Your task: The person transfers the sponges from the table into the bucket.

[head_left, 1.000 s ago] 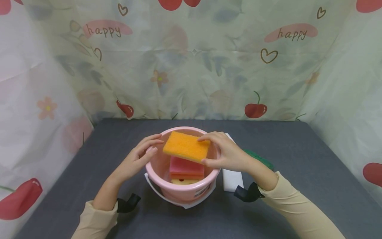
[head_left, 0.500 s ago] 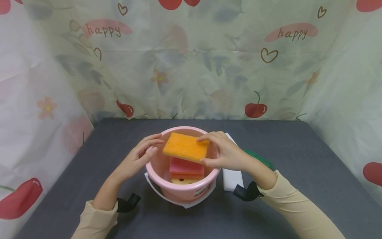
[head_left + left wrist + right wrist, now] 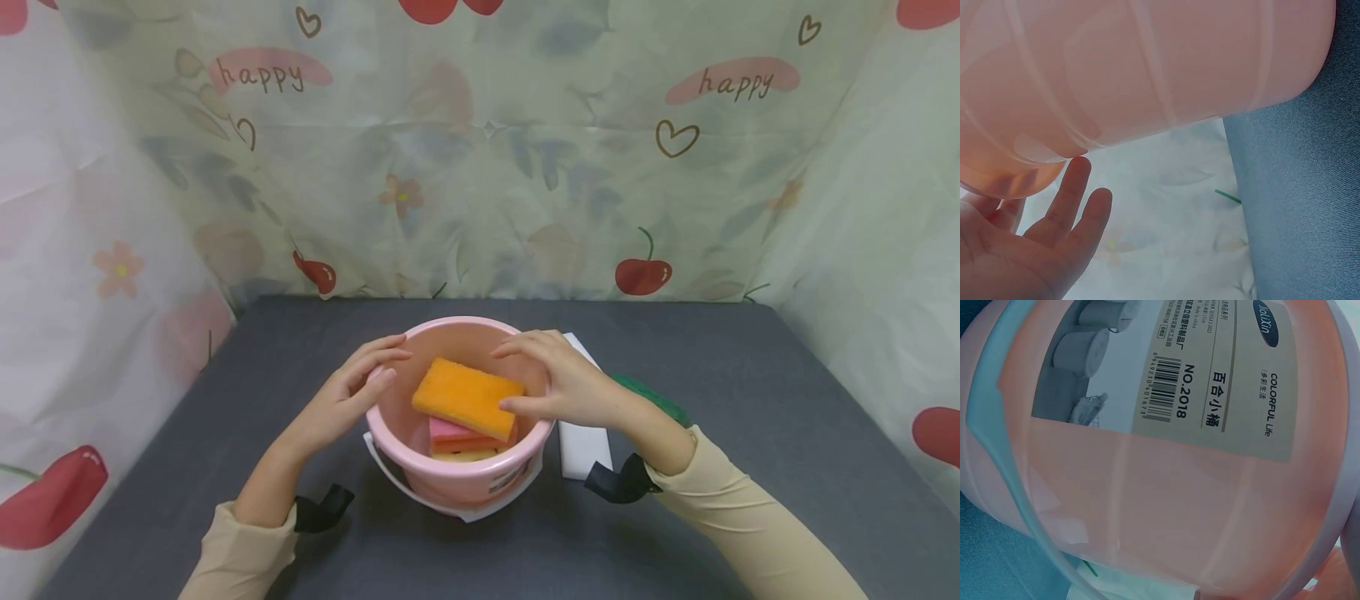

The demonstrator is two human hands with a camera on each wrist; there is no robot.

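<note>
A pink bucket [image 3: 442,487] stands on the dark table in the head view. Inside it an orange sponge [image 3: 461,392] lies tilted over a pink-and-red sponge [image 3: 450,432] and a pale yellow piece [image 3: 465,456]. My right hand [image 3: 570,379] hovers over the bucket's right rim, fingers and thumb spread apart, the thumb tip overlapping the orange sponge's edge in this view. At the left rim is my left hand [image 3: 348,396], loosely spread; its fingertips reach the bucket's outer wall [image 3: 1147,69] in the left wrist view.
A white slab [image 3: 585,450] and a green object [image 3: 651,397] lie to the right of the bucket, partly behind my right arm. The bucket's white handle [image 3: 397,486] hangs down at the front. A printed cloth [image 3: 480,167] walls in the table's back and sides.
The orange sponge has left my right hand's grip and dropped lower into the bucket onto the other pieces. My right fingers have parted from it. My left hand stays put.
</note>
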